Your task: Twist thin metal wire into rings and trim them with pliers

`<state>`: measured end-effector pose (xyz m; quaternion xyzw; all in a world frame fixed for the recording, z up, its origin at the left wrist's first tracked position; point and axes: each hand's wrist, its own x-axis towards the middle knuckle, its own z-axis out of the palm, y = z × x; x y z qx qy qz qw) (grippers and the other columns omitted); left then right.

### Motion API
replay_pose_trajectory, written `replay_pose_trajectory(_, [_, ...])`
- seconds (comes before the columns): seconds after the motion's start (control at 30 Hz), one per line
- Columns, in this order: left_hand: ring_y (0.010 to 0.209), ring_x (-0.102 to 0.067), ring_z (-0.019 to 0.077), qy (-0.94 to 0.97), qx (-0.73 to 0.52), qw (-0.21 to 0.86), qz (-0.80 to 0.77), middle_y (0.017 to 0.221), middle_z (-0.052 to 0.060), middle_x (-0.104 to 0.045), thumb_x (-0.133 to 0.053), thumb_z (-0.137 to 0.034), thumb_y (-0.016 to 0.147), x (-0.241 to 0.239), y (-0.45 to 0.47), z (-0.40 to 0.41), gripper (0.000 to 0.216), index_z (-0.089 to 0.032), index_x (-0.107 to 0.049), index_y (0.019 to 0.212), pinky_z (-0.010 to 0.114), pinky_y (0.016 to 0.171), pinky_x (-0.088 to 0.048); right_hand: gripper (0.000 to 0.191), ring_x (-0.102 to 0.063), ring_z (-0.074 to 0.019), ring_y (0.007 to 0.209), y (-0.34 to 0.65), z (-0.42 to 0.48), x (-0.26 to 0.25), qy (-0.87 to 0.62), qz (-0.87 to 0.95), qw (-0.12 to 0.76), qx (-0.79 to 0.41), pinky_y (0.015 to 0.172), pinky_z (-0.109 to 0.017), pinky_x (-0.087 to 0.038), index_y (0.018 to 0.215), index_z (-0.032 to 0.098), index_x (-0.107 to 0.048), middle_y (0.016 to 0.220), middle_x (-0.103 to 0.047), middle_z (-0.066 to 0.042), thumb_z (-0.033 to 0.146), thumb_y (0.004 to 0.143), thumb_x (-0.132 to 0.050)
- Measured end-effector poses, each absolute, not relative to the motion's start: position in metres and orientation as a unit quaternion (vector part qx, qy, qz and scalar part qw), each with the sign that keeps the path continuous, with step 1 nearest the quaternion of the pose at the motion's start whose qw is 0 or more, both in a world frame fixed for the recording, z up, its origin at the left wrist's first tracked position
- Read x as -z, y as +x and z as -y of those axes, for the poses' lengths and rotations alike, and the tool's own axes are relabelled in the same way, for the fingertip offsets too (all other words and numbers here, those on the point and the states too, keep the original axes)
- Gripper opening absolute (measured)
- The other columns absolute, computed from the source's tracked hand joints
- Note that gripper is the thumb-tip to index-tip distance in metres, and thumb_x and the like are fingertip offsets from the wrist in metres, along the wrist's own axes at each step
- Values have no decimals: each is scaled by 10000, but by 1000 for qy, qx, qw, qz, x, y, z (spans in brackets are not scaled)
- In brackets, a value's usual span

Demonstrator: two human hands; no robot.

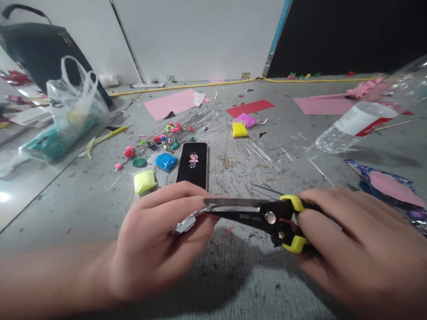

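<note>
My right hand (353, 249) is wrapped round the yellow-and-black handles of a pair of scissors (256, 213), whose blades point left. My left hand (160, 240) pinches a small clear, shiny strip (187, 222) right at the blade tips. Both hands hover low over the grey floor (233, 284), just in front of a black phone (193, 164) with its screen lit.
Small packets of coloured clay lie by the phone: yellow (144, 181), blue (166, 161), another yellow (239, 129). Thin clear sticks (200, 120), pink paper (173, 103), red paper (250, 107), a plastic bag (70, 115), a dark handbag (40, 49) and a tipped plastic bottle (363, 118) surround them.
</note>
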<state>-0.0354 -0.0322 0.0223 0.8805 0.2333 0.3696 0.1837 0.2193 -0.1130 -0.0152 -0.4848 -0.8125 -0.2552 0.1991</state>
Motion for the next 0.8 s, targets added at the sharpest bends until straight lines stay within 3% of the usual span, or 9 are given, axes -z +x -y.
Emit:
replay_pose_trajectory(0.17, [669,-684,131,878,-387,172,-224,913,69,-760,-626,-33,854,-20,-35,31,216,-187,-735,960,218,535,-541,88,-617,-365,866,218,112,16,-498,802,218,246,699,-508,-492,814,222,-531,990,-664,-214,141,834,-501])
replay_pose_trajectory(0.37, [610,-619,92,868,-387,163,-265,774,18,-704,-639,-59,868,-13,-30,25,131,-162,-681,799,203,554,-490,59,-619,-349,935,214,103,22,-505,796,217,251,783,-508,-547,868,188,-568,1079,-637,-233,183,893,-514])
replay_pose_trajectory(0.57, [525,-541,116,802,-286,339,-399,560,-18,-613,-623,-238,923,-7,-22,19,281,-179,-644,649,238,481,-396,195,-579,-320,784,215,100,21,-525,788,176,269,638,-457,-506,761,196,-618,854,-649,-186,175,910,-495])
replay_pose_trajectory(0.67, [524,-553,121,764,-267,409,-422,546,-20,-618,-632,-265,909,-1,-18,16,255,-180,-655,669,232,490,-413,215,-569,-281,698,215,102,23,-529,790,158,267,578,-421,-462,713,213,-596,781,-650,-141,156,897,-501])
replay_pose_trajectory(0.8, [543,-597,125,731,-258,455,-438,556,-16,-632,-628,-252,896,7,-16,17,231,-173,-655,681,233,526,-460,265,-513,-231,575,212,102,28,-533,795,122,264,494,-380,-384,614,226,-523,618,-539,-73,74,831,-526])
